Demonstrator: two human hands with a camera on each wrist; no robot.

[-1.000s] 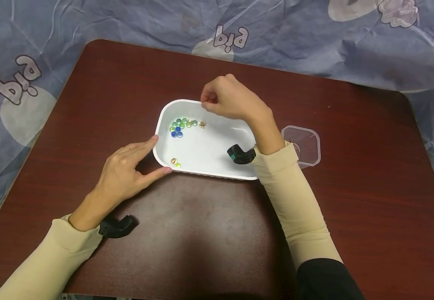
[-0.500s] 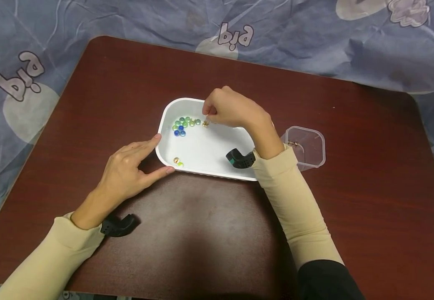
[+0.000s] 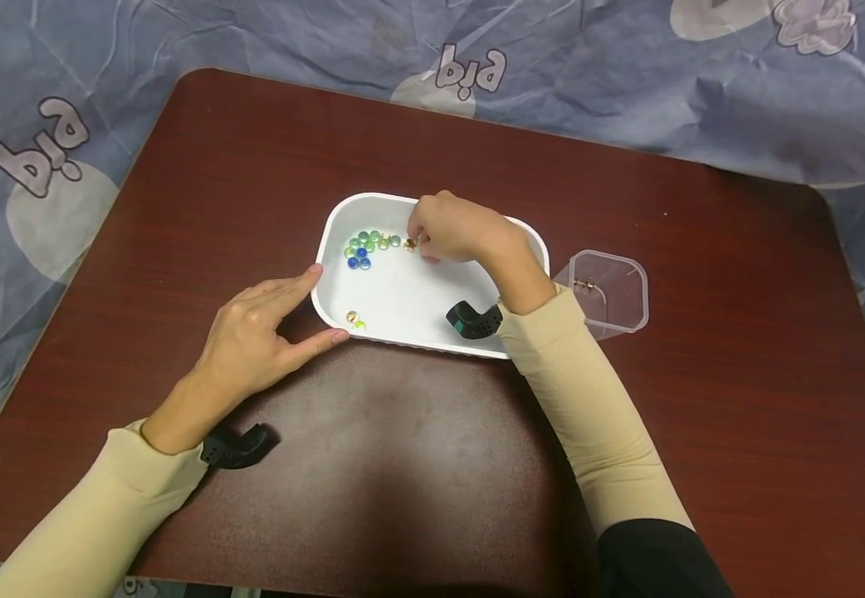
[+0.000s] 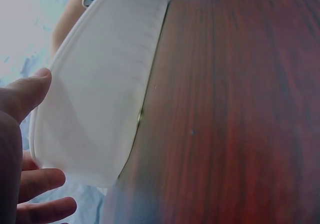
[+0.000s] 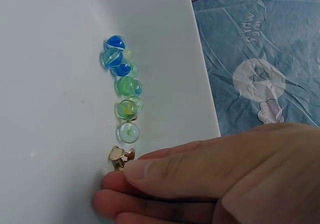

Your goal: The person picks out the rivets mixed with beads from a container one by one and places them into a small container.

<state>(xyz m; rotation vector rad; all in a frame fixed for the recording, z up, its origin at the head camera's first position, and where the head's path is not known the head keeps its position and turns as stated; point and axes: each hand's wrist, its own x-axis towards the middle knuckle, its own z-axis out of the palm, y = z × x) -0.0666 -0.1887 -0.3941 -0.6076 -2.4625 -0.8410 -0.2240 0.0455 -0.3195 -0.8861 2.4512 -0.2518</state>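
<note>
A white plastic tray (image 3: 417, 311) holds glass marbles (image 3: 362, 247) clustered near its far left corner. Beside that row lie small gold metal pieces (image 5: 117, 155) with flat round heads, like tacks or studs. My right hand (image 3: 456, 228) reaches over the far rim into the tray. In the right wrist view its thumb and forefinger pinch at the gold pieces, partly covering them. My left hand (image 3: 246, 336) spans the tray's near left corner with fairly straight fingers, thumb at the front rim and forefinger at the left side. Two marbles (image 3: 355, 320) sit by that corner.
A clear plastic box (image 3: 615, 291) stands right of the tray, with a small gold piece (image 3: 588, 285) inside. The brown wooden table (image 3: 403, 465) carries everything. Blue patterned cloth (image 3: 328, 41) hangs behind the far edge.
My right hand has lowered from the far rim into the tray, down to the gold pieces. The left hand has stayed at the tray's corner. The view has shifted slightly.
</note>
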